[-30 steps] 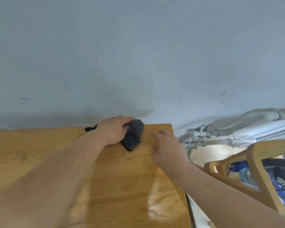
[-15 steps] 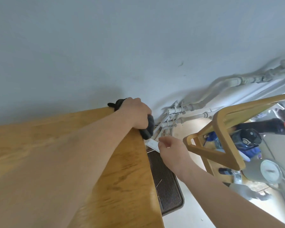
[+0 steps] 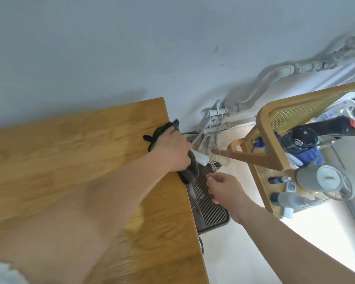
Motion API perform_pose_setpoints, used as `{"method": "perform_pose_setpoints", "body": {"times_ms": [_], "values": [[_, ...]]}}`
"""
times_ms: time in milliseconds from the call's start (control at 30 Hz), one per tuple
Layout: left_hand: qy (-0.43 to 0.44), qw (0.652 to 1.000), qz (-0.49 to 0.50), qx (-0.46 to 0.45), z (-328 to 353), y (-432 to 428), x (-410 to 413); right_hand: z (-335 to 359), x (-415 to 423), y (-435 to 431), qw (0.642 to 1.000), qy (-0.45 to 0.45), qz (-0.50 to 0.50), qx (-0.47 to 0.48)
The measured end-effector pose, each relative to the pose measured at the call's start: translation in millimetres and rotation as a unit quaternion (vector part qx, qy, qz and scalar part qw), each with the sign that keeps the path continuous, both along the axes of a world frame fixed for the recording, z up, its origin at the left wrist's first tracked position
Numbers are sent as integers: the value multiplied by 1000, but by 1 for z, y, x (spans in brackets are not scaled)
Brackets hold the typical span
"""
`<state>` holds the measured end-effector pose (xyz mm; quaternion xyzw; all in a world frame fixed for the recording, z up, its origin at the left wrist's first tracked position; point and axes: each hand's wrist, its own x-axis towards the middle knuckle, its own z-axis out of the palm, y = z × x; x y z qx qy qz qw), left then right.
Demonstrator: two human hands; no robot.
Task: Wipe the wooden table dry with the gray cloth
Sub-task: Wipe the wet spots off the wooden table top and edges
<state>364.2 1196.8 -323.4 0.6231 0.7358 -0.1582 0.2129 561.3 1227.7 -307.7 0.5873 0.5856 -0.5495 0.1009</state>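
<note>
Left hand [image 3: 172,152] fingers [image 3: 184,155] curl over the gray cloth [image 3: 191,171], pressing it onto the right edge of the surface [image 3: 70,150]. Cloth pokes out below the fingertips and behind the knuckles. Right hand [image 3: 225,191] hangs off the surface, loosely curled, holding nothing.

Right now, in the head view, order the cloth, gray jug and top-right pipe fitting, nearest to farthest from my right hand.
From the right hand:
1. Cloth, just left, at the table edge.
2. Jug, right, on the rack.
3. Pipe fitting, far off, top right.
</note>
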Motion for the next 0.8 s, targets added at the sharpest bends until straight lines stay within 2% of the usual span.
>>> {"method": "perform_pose_setpoints", "body": {"times_ms": [100, 200, 300, 367, 433, 500, 567, 667, 800], "values": [[13, 996, 73, 41, -5, -15, 20, 1, 13, -17, 1000, 23, 4, 18], [-33, 993, 66, 90, -2, -60, 67, 7, 24, -31, 999, 42, 22, 27], [-87, 989, 41, 110, -1, -107, 111, 10, 33, -54, 996, 71, 43, -15], [-148, 980, 47, 124, 0, -133, 126, 9, 40, -69, 993, 94, 51, -58], [-248, 949, 106, 162, 7, -154, 124, 9, 45, -85, 991, 105, 10, -88], [-286, 913, 206, 205, 19, -176, 111, 8, 40, -100, 993, 96, 22, -59], [-256, 899, 279, 218, 30, -198, 98, 3, 25, -107, 995, 75, 65, 13], [-238, 915, 278, 170, 35, -230, 85, -9, -11, -104, 992, 8, 89, 95], [-261, 921, 254, 140, 25, -261, 82, -18, -29, -97, 992, 14, 68, 107]]}}
